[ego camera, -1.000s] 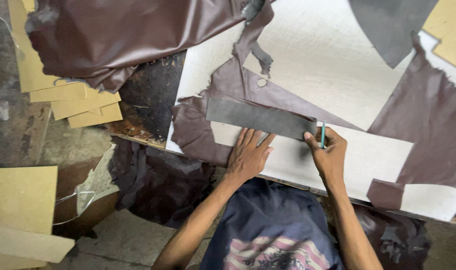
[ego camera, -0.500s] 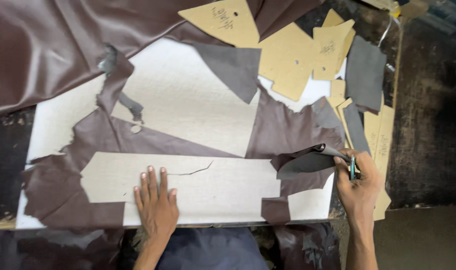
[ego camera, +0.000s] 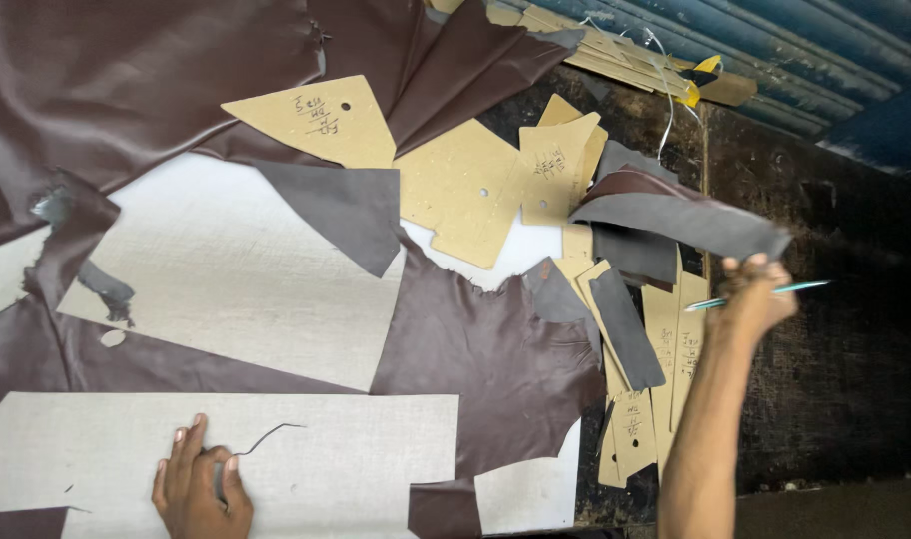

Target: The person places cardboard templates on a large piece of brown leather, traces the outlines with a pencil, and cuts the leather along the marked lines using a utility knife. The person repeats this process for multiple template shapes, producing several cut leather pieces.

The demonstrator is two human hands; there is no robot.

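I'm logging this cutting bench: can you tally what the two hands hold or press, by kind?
leather strip, in right hand: 1
teal pen-like tool, in right hand: 1
pale sheet, under left hand: 1
Total: 3

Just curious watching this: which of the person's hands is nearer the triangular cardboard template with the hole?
Left. The left hand lies flat on the cutting board below the triangular template; the right hand is farther off, at the right.
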